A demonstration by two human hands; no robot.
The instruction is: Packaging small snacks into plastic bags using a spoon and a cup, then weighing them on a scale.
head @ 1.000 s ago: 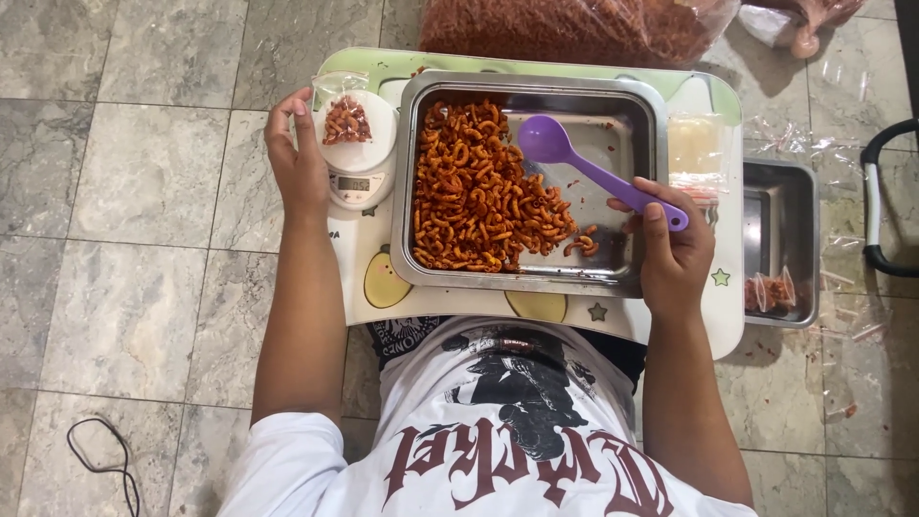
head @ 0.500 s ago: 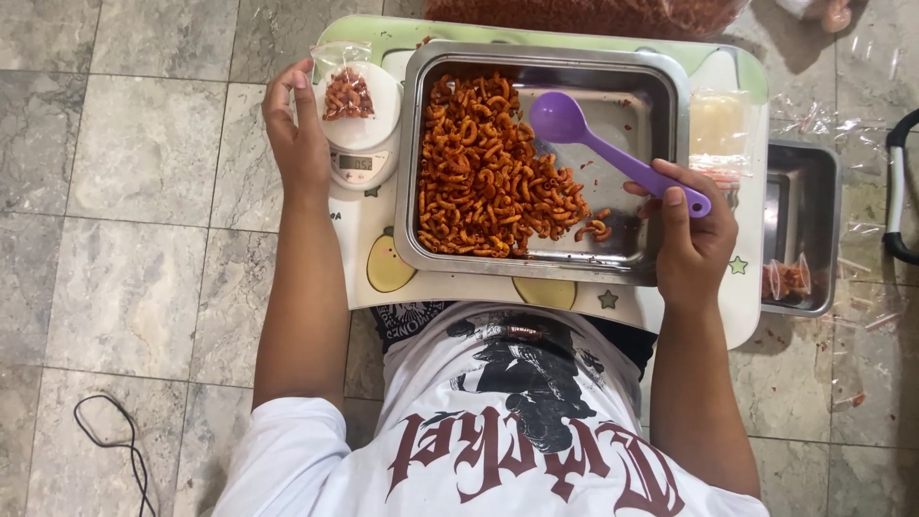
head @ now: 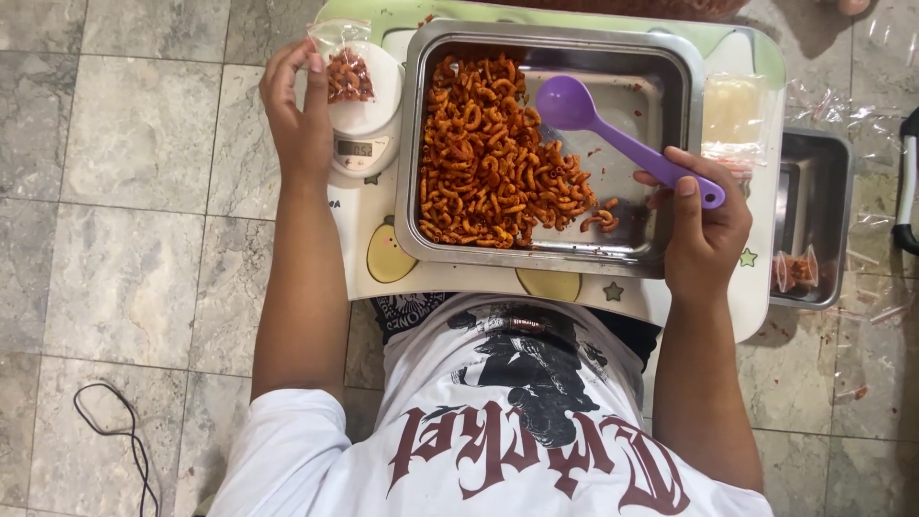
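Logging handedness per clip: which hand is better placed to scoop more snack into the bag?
Right. The right hand already grips the purple spoon over the tray, while the left hand holds the small bag on the scale.

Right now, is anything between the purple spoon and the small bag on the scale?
Only the tray's raised left wall. The purple spoon is over the tray; the small bag, held by the left hand, sits beyond it.
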